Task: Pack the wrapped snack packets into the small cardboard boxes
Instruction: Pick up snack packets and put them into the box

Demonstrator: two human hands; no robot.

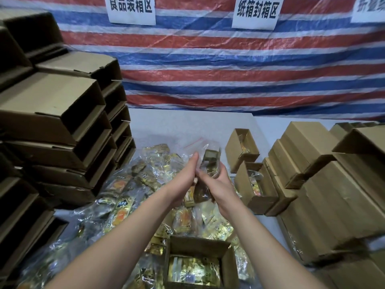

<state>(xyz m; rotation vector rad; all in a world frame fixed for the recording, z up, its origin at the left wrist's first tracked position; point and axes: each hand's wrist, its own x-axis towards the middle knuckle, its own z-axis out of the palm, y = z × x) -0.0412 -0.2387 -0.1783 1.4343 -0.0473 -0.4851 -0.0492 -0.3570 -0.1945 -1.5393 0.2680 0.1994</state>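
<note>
A heap of gold wrapped snack packets (125,197) in clear bags covers the white table in the middle. Both hands are raised above the heap. My right hand (216,182) grips a clear bag of snack packets (210,161) with its fingers curled round it. My left hand (186,180) lies flat against the left side of the same bag, fingers straight and pointing away. Near the bottom edge stands an open small cardboard box (227,257) with gold packets (193,270) inside.
Tall stacks of empty open cardboard boxes (52,113) fill the left side. At the right stand two open small boxes (242,149) (258,188) holding packets, and rows of closed boxes (308,155). A striped tarp (229,69) with paper signs hangs behind.
</note>
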